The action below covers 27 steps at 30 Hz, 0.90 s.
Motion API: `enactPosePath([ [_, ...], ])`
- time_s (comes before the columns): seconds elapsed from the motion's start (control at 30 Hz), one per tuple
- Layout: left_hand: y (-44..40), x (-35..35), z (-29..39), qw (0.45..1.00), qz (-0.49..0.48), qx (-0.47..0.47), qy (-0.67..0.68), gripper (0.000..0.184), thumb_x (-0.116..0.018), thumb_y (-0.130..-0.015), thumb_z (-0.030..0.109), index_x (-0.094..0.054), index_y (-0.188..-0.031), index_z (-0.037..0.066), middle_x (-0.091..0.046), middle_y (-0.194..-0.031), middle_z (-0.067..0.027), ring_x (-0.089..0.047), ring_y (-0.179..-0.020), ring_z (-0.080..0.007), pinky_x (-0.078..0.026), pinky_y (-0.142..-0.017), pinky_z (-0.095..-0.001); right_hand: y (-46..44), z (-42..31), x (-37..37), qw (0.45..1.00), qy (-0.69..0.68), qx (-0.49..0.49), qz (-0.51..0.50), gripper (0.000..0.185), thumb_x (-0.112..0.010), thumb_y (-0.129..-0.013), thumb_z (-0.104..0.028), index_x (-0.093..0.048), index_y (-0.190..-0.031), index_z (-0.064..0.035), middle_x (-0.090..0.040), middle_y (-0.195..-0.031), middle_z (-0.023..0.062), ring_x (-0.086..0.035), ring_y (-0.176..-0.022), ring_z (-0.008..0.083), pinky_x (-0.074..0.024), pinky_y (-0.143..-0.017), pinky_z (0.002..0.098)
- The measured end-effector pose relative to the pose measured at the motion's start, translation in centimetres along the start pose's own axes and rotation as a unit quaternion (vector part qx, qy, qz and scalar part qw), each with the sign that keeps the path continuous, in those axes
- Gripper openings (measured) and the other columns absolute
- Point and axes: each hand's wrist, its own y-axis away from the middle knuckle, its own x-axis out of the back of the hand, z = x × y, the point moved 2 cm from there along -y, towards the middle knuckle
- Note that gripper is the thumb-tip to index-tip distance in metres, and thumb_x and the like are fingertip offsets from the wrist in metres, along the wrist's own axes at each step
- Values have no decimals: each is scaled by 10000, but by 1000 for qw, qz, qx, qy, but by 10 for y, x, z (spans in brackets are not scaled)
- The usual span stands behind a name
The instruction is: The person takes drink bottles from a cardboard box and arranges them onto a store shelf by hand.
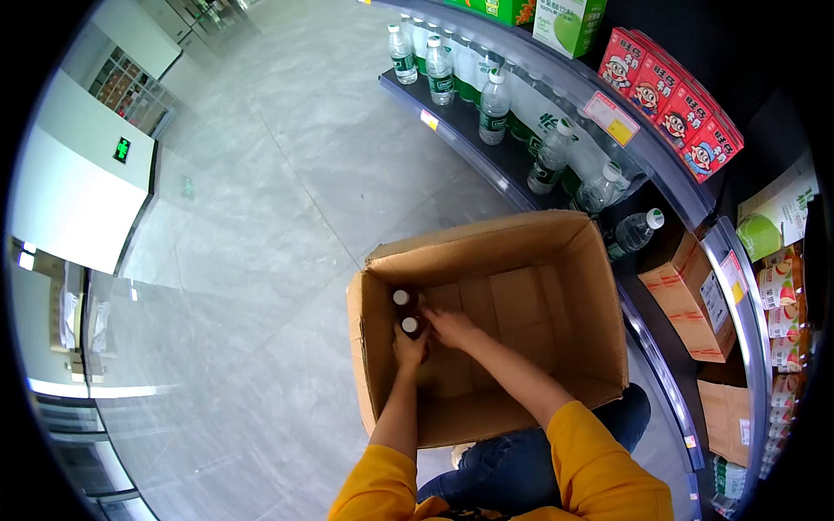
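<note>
A large open cardboard box [491,417] stands in front of my knees. Inside it, near its left wall, are two dark bottles with white caps: a near bottle [409,326] and a far bottle [401,298]. The fingers of my left hand [409,347] are wrapped round the near bottle. My right hand [452,328] reaches in from the right, its fingers bent together against the bottles' side. Its fingertips are partly hidden, so which bottle they grip is hard to tell. The bottles' lower parts are also hidden.
A curved shelf [512,178] runs along the right, with clear water bottles [494,108] at its edge. Red drink packs [669,102] stand higher up. Cardboard cartons [695,300] sit on lower shelves. Grey floor [261,217] stretches left toward a white wall [78,182].
</note>
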Motion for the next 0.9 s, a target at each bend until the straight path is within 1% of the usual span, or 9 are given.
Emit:
enactPosePath([
  [0.17, -9, 0, 7, 999, -26, 35, 3, 704, -693, -707, 391, -401, -1213, -1, -564, -1067, -260, -541, -1000, -400, -432, -836, -436, 4, -6, -2, 999, -20, -8, -30, 594, -517, -813, -121, -262, -1351, -117, -506, -1176, 184, -535, -1011, 350, -469, -796, 434],
  [0.37, -8, -1, 24, 996, -35, 11, -83, 709, -678, -705, 453, -438, -1182, -13, -589, -1008, -260, -559, -954, -408, -445, -806, -441, 0, 6, -8, 998, -42, -17, 38, 598, -524, -788, -90, -275, -1332, -88, -525, -1143, 195, -535, -997, 367, -461, -797, 438],
  [0.53, 2, 15, 77, 987, -82, -51, -128, 677, -673, -685, 502, -526, -1088, -22, -611, -945, -248, -580, -914, -401, -455, -782, -445, 21, 29, 21, 989, -135, -17, 61, 624, -637, -757, -154, -331, -1281, -10, -481, -1181, 225, -502, -1039, 375, -439, -847, 417],
  [0.63, 9, 29, 112, 987, -131, -69, -69, 620, -691, -664, 500, -584, -997, -12, -621, -929, -228, -597, -892, -373, -468, -764, -422, 49, 23, 56, 980, -175, 21, 95, 598, -646, -755, -185, -357, -1250, -17, -497, -1137, 208, -502, -1035, 353, -443, -828, 386],
  [0.7, 15, 38, 142, 976, -177, -120, -30, 579, -703, -651, 496, -613, -943, 5, -637, -913, -191, -616, -871, -324, -476, -751, -384, 69, 16, 81, 971, -189, 34, 140, 603, -654, -754, -205, -361, -1247, -17, -488, -1146, 203, -494, -1048, 349, -437, -838, 389],
  [0.77, 17, 38, 160, 970, -196, -145, 2, 555, -716, -651, 470, -620, -968, 24, -651, -854, -139, -632, -815, -254, -482, -717, -335, 91, 9, 106, 960, -206, 49, 186, 609, -662, -754, -225, -365, -1244, -17, -478, -1155, 197, -485, -1060, 345, -430, -849, 393],
  [0.83, 41, 52, 204, 962, -203, -181, 26, 496, -710, -692, 408, -611, -982, 17, -645, -848, -138, -628, -825, -232, -476, -725, -321, 115, 5, 134, 959, -154, 40, 235, 664, -713, -720, -285, -391, -1228, -4, -457, -1217, 187, -476, -1104, 320, -416, -895, 372],
  [0.87, 49, 54, 217, 959, -207, -191, 26, 496, -710, -692, 408, -611, -982, 17, -645, -848, -138, -628, -825, -232, -476, -725, -321, 134, -2, 150, 954, -139, 4, 266, 661, -722, -711, -304, -410, -1211, -5, -473, -1200, 176, -483, -1103, 309, -415, -900, 366],
  [0.9, 58, 54, 230, 945, -232, -224, 59, 486, -707, -715, 356, -583, -1043, 18, -627, -913, -137, -611, -879, -223, -469, -761, -321, 150, -5, 164, 952, -136, -1, 275, 661, -722, -711, -304, -410, -1211, -5, -473, -1200, 176, -483, -1103, 309, -415, -900, 366],
])
